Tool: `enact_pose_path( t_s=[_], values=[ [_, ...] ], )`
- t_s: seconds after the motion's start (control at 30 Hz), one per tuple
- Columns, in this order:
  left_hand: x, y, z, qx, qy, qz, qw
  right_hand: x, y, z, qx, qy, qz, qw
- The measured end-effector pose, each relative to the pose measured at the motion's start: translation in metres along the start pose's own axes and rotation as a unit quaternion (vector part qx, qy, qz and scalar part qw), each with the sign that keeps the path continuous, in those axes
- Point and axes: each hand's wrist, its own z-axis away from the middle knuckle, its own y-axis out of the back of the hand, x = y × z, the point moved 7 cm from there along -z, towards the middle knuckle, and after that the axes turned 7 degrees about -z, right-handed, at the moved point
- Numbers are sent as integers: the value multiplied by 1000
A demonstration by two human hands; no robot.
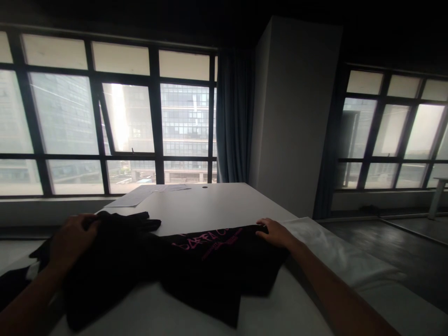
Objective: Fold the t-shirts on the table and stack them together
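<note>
Black cloth (213, 270) with pink lettering (199, 241) lies across the white counter (206, 203), its right edge pinched in the fingers of the right hand (277, 234), while the left hand (72, 240) grips the bunched end nearer the papers (130, 199).

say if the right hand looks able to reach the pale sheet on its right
Probably yes: the pale sheet lies beside the right hand, with nothing seen in between, though it would likely have to let go of the black garment.
</note>
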Motion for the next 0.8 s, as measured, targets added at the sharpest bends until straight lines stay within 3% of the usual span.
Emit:
enact_pose_path(
  t_s=[0.07, 0.2, 0.27, 0.3, 0.37, 0.4, 0.43, 0.47, 0.53, 0.6, 0.7, 0.8],
  values=[
    [28, -11, 3, -22, 19, -53, 998, -12, -18, 1, -37, 52, -50, 997],
    [105, -58, 37, -233, -44, -55, 970, -41, -44, 9, -77, 45, -59, 994],
    [132, -74, 60, -287, -69, -81, 952, -70, -56, 19, -133, 63, -94, 985],
    [141, -80, 70, -305, -76, -95, 945, -90, -66, 28, -204, 95, -141, 964],
    [153, -89, 85, -323, -97, -113, 935, -124, -81, 47, -355, 138, -258, 888],
    [157, -93, 90, -324, -109, -112, 933, -134, -84, 52, -391, 142, -305, 857],
    [162, -95, 93, -321, -125, -98, 934, -137, -84, 50, -386, 134, -337, 848],
    [167, -96, 95, -316, -145, -68, 935, -133, -81, 42, -338, 119, -347, 867],
    [180, -98, 99, -318, -191, 37, 928, -110, -70, 22, -173, 93, -302, 933],
    [194, -98, 108, -343, -229, 153, 898, -89, -63, 10, -48, 90, -221, 970],
    [216, -96, 130, -407, -267, 276, 829, -84, -72, 8, -31, 131, -191, 972],
    [234, -87, 145, -446, -300, 359, 763, -107, -78, 18, -41, 226, -245, 942]
  ],
)
